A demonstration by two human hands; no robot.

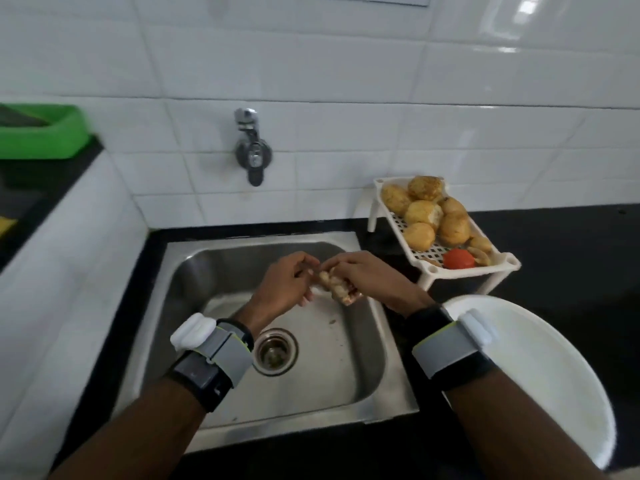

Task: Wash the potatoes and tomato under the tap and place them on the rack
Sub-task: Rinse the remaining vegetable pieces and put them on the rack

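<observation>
Pale-brown potato (337,284) | left hand (287,278), right hand (369,275) grip clamped | over sink (194,271)

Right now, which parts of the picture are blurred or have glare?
Head view: both hands and the small potato between them are motion-blurred; glare streaks the wall tiles at upper right; the wide lens bends the tile lines; the rack is fairly sharp.

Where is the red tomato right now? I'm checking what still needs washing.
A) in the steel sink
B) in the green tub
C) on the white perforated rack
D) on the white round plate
C: the red tomato sits at the near end of the white perforated rack, beside the brown potatoes.
</observation>
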